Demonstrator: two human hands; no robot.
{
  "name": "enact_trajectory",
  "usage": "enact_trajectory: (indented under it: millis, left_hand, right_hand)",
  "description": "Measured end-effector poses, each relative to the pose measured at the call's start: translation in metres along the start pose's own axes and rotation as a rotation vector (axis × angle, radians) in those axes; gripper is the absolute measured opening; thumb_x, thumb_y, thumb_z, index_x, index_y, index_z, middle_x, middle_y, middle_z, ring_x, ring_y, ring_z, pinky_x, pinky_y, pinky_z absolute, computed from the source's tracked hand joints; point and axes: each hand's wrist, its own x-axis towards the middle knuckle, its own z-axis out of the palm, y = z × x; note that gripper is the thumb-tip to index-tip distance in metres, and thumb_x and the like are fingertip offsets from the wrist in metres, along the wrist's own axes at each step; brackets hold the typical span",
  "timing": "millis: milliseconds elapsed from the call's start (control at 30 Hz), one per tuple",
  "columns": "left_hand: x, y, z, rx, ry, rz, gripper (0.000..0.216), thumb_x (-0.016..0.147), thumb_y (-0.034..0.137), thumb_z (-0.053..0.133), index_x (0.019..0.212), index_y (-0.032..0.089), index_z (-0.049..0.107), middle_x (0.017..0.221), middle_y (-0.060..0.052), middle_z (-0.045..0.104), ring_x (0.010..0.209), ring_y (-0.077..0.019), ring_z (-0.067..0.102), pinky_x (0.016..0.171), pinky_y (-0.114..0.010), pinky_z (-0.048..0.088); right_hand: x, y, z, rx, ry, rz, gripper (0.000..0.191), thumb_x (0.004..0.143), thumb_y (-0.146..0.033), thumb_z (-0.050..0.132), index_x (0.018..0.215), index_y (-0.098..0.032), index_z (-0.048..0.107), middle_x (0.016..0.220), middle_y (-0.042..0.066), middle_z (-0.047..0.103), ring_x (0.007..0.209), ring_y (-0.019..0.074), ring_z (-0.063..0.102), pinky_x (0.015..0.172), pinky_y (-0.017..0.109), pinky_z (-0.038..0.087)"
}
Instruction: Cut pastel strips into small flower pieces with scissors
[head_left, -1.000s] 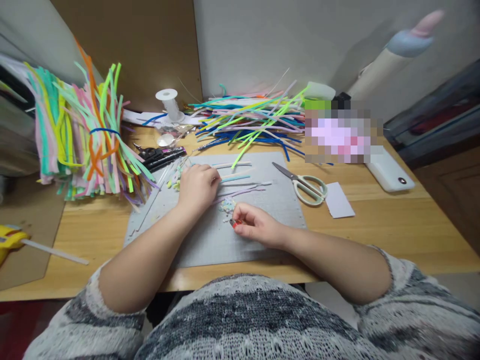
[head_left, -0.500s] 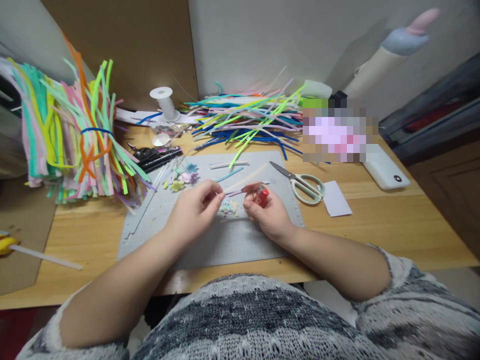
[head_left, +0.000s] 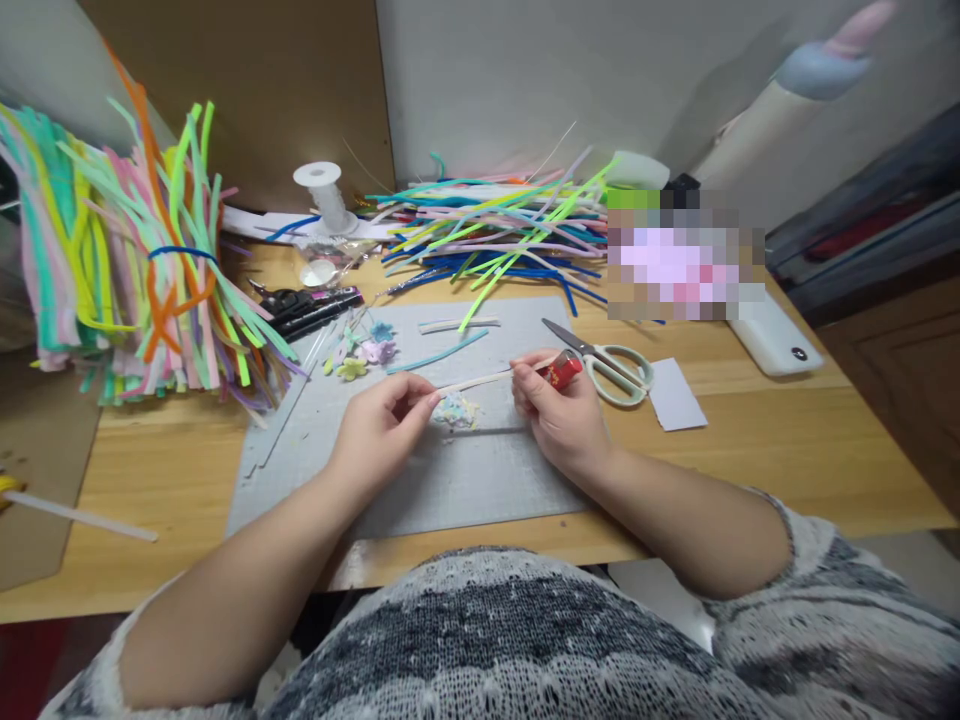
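A pale cream pipe cleaner (head_left: 480, 382) stretches between my two hands above the grey cutting mat (head_left: 450, 490). My left hand (head_left: 382, 425) pinches its left end between thumb and finger. At the other end, the fingertips of my right hand (head_left: 566, 425) are closed on it, and the same hand holds a red lighter (head_left: 561, 371) with a metal top. Under the pipe cleaner lies a small heap of pastel clippings (head_left: 455, 410). A blue pipe cleaner (head_left: 439, 353) rests behind it, and small pastel flowers (head_left: 367, 350) lie beyond my left hand.
Scissors (head_left: 616, 373) with pale green handles and a white card (head_left: 677, 394) lie to the right. Loose pipe cleaners (head_left: 510, 230) are piled at the back, near a white spool (head_left: 326, 195). A large tied bundle (head_left: 135, 260) stands left; a white phone-like box (head_left: 776, 335) sits far right.
My right hand has moved right, away from my left hand. The cream pipe cleaner, which slanted up and away from my left fingers, now runs nearly level between both hands.
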Motion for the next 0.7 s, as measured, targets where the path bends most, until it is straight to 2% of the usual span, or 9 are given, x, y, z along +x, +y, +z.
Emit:
enact_trajectory:
  millis: [133, 233, 433, 700]
  left_hand:
    - [-0.001, 0.002, -0.003, 0.010, 0.105, 0.015, 0.014, 0.082, 0.029, 0.058, 0.079, 0.017, 0.064, 0.066, 0.001, 0.061, 0.057, -0.0098, 0.051, 0.054, -0.021, 0.039]
    - [-0.001, 0.003, -0.005, 0.053, 0.178, 0.024, 0.013, 0.082, 0.028, 0.059, 0.079, 0.017, 0.065, 0.066, 0.001, 0.062, 0.057, -0.0094, 0.051, 0.054, -0.021, 0.040]
    - [-0.002, 0.003, -0.006, 0.136, 0.194, 0.078, 0.012, 0.082, 0.027, 0.059, 0.080, 0.018, 0.066, 0.068, 0.001, 0.063, 0.057, -0.0094, 0.051, 0.054, -0.021, 0.040]
    - [-0.004, 0.005, -0.006, 0.187, 0.199, 0.100, 0.014, 0.084, 0.028, 0.057, 0.082, 0.019, 0.066, 0.072, 0.000, 0.065, 0.060, -0.0107, 0.054, 0.057, -0.022, 0.042]
  right_hand:
    - [0.000, -0.002, 0.000, 0.068, -0.020, 0.094, 0.035, 0.075, -0.050, 0.067, 0.093, -0.024, 0.051, 0.068, -0.005, 0.048, 0.051, 0.0066, 0.038, 0.041, 0.020, 0.019]
    - [-0.002, 0.000, 0.001, 0.090, -0.018, 0.187, 0.042, 0.077, -0.062, 0.057, 0.087, -0.024, 0.043, 0.071, -0.004, 0.047, 0.052, 0.0072, 0.039, 0.040, 0.019, 0.017]
    - [-0.002, 0.007, 0.003, -0.120, -0.053, 0.188, 0.042, 0.074, -0.057, 0.064, 0.084, -0.024, 0.039, 0.070, -0.005, 0.045, 0.054, 0.0077, 0.037, 0.041, 0.019, 0.021]
    - [0.001, 0.009, 0.003, -0.123, -0.003, 0.132, 0.040, 0.071, -0.045, 0.070, 0.080, -0.023, 0.038, 0.070, -0.005, 0.045, 0.054, 0.0066, 0.036, 0.042, 0.021, 0.020]
